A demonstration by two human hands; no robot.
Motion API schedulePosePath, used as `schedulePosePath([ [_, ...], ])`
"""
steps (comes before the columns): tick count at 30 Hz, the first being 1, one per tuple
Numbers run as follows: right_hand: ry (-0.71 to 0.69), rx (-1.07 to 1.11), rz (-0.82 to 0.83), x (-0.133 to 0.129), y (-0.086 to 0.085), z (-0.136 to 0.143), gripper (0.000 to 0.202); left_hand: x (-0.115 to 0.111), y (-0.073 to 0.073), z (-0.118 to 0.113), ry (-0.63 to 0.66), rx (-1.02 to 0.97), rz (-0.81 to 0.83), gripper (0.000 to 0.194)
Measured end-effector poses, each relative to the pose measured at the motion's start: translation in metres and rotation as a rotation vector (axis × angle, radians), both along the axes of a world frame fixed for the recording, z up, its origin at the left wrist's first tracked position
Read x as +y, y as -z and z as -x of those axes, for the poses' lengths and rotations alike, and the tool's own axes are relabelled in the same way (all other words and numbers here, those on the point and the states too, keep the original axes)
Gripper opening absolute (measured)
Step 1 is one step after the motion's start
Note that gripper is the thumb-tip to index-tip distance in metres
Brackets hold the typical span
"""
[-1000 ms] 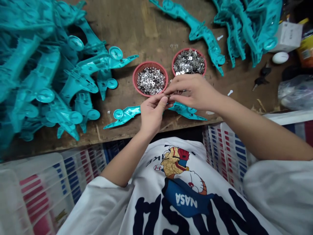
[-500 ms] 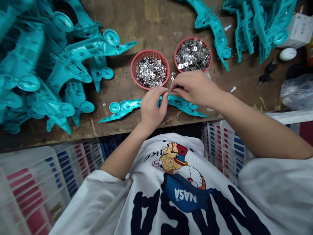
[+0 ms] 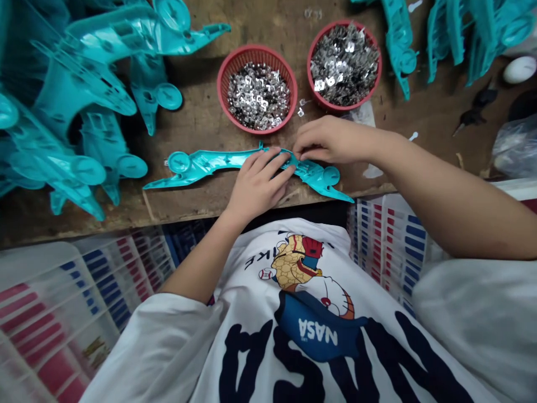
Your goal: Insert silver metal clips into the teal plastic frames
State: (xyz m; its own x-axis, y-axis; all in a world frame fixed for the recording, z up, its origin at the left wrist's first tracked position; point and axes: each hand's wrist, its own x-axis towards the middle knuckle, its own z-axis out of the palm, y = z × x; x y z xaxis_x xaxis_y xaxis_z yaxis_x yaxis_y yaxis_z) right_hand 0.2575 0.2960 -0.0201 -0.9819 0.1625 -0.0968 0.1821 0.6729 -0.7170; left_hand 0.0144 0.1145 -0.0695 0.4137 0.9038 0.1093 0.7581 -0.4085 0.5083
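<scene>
A long, curved teal plastic part (image 3: 213,160) lies along the near edge of the table. My left hand (image 3: 258,182) rests palm down over its middle, fingers across it and holding it against the table. My right hand (image 3: 323,140) is at the part's right half, thumb and fingers pinched together low over it. Whatever sits between those fingertips is too small or hidden to make out. Just behind the part stand two red baskets: the left basket (image 3: 220,92) holds small shiny metal clips (image 3: 259,96), the right basket (image 3: 380,67) a heap of similar metal pieces (image 3: 346,64).
Many teal parts (image 3: 84,101) are piled at the left, and more teal parts (image 3: 457,33) stand at the far right. Loose clips (image 3: 301,107) lie between the baskets. Keys (image 3: 472,117), a white egg-shaped object (image 3: 520,70) and a clear plastic bag (image 3: 518,151) sit at the right.
My left hand has gone from a pinch beside my right fingertips to lying over the teal part. My right hand has lowered onto the part's right half. The view has shifted closer.
</scene>
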Motion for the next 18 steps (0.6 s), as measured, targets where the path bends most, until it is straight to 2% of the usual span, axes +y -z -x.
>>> schedulePosePath([
  [5, 0.008, 0.032, 0.095, -0.0016, 0.0099, 0.0022, 0.025, -0.0003, 0.0008, -0.0020, -0.007, -0.006, 0.006, 0.045],
  [18, 0.026, -0.013, 0.085, -0.0039, 0.0074, 0.0026, 0.023, 0.0000, 0.0026, -0.0017, 0.002, -0.007, -0.030, 0.047],
])
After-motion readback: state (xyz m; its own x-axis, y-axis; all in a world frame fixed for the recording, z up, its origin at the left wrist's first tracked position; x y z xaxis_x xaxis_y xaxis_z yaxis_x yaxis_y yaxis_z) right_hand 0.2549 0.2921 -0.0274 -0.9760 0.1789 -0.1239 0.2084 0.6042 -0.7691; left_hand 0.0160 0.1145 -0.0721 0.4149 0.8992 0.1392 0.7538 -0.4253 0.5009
